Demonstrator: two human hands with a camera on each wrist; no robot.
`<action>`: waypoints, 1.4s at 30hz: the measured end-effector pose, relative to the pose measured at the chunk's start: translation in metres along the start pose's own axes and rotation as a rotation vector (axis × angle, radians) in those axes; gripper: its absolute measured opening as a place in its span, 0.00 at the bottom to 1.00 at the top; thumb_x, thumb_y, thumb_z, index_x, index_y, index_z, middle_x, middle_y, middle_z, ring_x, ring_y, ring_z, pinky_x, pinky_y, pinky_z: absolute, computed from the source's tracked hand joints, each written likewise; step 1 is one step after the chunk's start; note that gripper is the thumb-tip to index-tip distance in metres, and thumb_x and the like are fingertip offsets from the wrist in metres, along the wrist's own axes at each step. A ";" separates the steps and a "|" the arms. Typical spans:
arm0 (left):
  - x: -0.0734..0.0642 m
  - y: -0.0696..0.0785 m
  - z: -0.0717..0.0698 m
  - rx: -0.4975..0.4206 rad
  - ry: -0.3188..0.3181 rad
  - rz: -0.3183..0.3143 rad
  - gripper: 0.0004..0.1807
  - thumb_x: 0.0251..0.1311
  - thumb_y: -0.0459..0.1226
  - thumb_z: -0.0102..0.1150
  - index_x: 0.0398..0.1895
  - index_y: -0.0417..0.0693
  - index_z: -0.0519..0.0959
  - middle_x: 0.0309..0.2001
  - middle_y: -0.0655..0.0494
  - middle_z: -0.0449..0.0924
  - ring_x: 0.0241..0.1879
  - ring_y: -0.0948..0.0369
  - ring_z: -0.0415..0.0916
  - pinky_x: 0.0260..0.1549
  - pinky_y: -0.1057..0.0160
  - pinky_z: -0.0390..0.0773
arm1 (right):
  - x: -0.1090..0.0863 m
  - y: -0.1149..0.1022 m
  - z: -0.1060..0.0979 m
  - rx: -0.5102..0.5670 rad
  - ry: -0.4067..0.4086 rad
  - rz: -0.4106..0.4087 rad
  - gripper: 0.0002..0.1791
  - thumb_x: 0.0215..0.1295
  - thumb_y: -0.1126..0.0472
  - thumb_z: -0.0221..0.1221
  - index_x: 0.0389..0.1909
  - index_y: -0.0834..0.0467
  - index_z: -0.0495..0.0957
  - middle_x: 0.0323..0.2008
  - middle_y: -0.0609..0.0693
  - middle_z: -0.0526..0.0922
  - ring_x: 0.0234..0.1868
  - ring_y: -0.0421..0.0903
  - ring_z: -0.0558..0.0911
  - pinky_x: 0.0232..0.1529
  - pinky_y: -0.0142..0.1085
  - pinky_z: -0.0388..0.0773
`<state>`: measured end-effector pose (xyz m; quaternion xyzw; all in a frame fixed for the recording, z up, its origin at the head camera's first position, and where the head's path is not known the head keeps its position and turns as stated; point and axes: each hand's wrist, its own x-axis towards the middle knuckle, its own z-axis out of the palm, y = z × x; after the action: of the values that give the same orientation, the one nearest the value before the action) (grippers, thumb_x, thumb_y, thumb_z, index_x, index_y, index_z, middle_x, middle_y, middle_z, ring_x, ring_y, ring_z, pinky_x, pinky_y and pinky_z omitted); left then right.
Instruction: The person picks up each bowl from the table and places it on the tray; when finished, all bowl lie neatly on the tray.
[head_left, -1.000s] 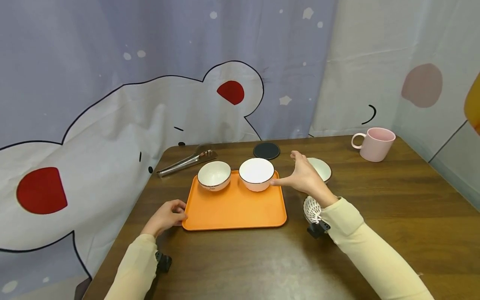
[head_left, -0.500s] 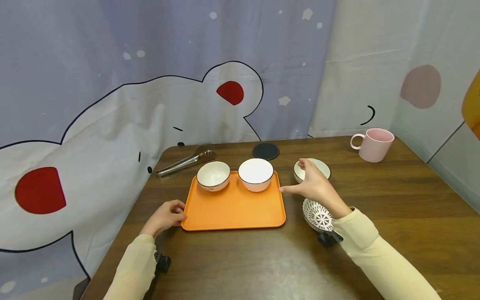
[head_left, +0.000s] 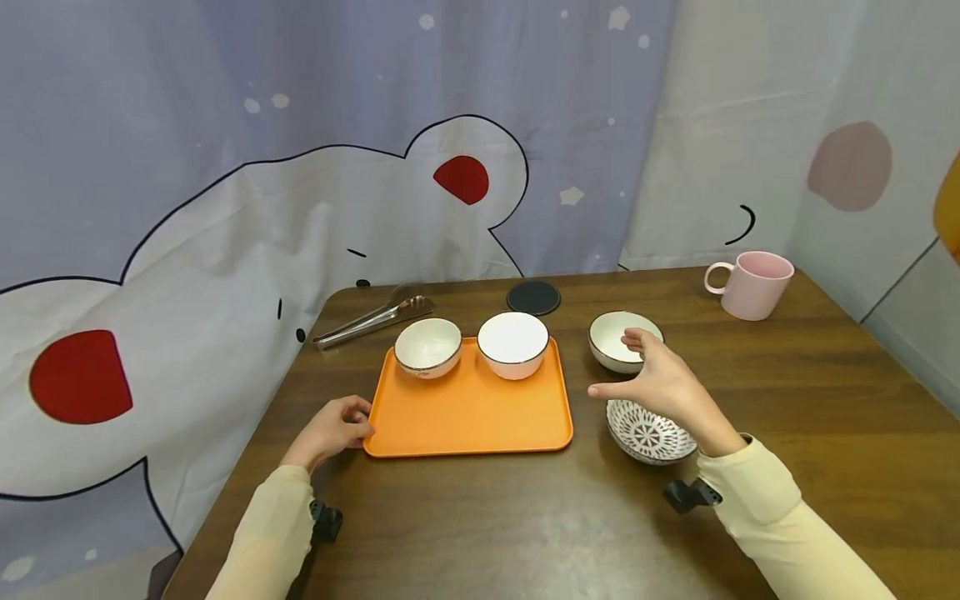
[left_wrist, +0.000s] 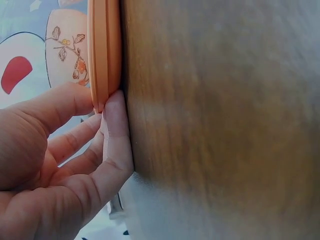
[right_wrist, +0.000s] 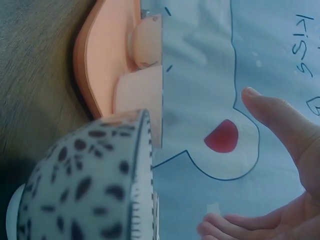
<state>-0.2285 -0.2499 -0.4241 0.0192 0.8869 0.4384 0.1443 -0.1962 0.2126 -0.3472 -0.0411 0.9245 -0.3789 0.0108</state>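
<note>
At the left edge of the orange tray, my left hand pinches its rim. The left wrist view has the thumb on top of the tray rim and a finger underneath. Two bowls stand along the tray's far side: a cream bowl with a floral outside, and a white bowl with a dark rim. My right hand hangs with thumb and fingers spread, holding nothing, above a black-and-white patterned bowl. Behind it sits another cream bowl, partly covered by the fingertips.
Metal tongs and what looks like a fork lie at the back left. A dark round coaster is behind the tray. At the back right stands a pink mug. A printed curtain hangs behind the table.
My right hand has left the white bowl's side and moved right, over the patterned bowl, uncovering more of both right-hand bowls. The left hand and the tray stay put.
</note>
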 end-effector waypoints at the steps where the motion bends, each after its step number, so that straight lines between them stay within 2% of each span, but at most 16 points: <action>1: 0.000 -0.001 0.000 -0.001 0.001 -0.002 0.17 0.59 0.27 0.60 0.50 0.30 0.72 0.35 0.47 0.71 0.34 0.58 0.75 0.40 0.56 0.85 | -0.002 0.000 -0.002 0.007 -0.002 0.000 0.61 0.44 0.40 0.74 0.71 0.67 0.53 0.70 0.63 0.63 0.70 0.63 0.62 0.67 0.57 0.62; 6: -0.001 -0.001 0.000 -0.007 0.003 -0.007 0.17 0.59 0.27 0.60 0.50 0.30 0.72 0.35 0.47 0.71 0.34 0.58 0.74 0.40 0.56 0.85 | -0.013 0.007 -0.008 0.048 -0.021 -0.008 0.62 0.44 0.42 0.74 0.72 0.67 0.52 0.71 0.63 0.62 0.70 0.64 0.62 0.66 0.58 0.63; 19: 0.000 0.001 0.000 -0.005 0.002 -0.002 0.16 0.59 0.26 0.60 0.50 0.30 0.72 0.36 0.47 0.71 0.35 0.57 0.75 0.41 0.55 0.85 | -0.034 0.034 -0.017 0.011 -0.067 -0.051 0.56 0.45 0.45 0.75 0.68 0.71 0.58 0.66 0.70 0.66 0.68 0.68 0.65 0.64 0.59 0.64; 27: 0.001 0.001 0.000 -0.006 -0.001 0.000 0.17 0.59 0.26 0.59 0.51 0.30 0.72 0.36 0.46 0.71 0.35 0.57 0.75 0.41 0.55 0.85 | -0.041 0.047 -0.013 -0.048 -0.065 -0.064 0.59 0.40 0.46 0.77 0.67 0.72 0.57 0.65 0.73 0.64 0.63 0.68 0.68 0.60 0.60 0.67; 31: 0.000 0.001 0.000 -0.006 0.000 0.004 0.17 0.59 0.26 0.59 0.50 0.30 0.72 0.36 0.46 0.72 0.35 0.57 0.75 0.41 0.55 0.85 | -0.042 0.053 -0.011 -0.106 -0.079 -0.073 0.64 0.36 0.44 0.78 0.68 0.73 0.55 0.62 0.74 0.63 0.58 0.66 0.71 0.56 0.59 0.70; 36: 0.000 0.002 0.000 -0.010 0.000 0.004 0.16 0.59 0.26 0.60 0.50 0.30 0.72 0.35 0.47 0.71 0.34 0.58 0.75 0.41 0.56 0.85 | -0.044 0.058 -0.006 -0.154 -0.106 -0.072 0.70 0.32 0.42 0.79 0.68 0.77 0.51 0.60 0.76 0.63 0.56 0.67 0.71 0.56 0.60 0.71; 42: -0.001 0.003 -0.001 0.000 0.000 -0.002 0.17 0.59 0.27 0.60 0.50 0.30 0.72 0.36 0.46 0.71 0.34 0.58 0.75 0.40 0.56 0.85 | -0.046 0.064 0.001 -0.152 -0.085 -0.066 0.72 0.29 0.43 0.79 0.68 0.77 0.48 0.58 0.76 0.63 0.54 0.66 0.72 0.55 0.59 0.71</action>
<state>-0.2281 -0.2489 -0.4209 0.0185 0.8868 0.4385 0.1448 -0.1549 0.2611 -0.3937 -0.0882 0.9474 -0.3058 0.0346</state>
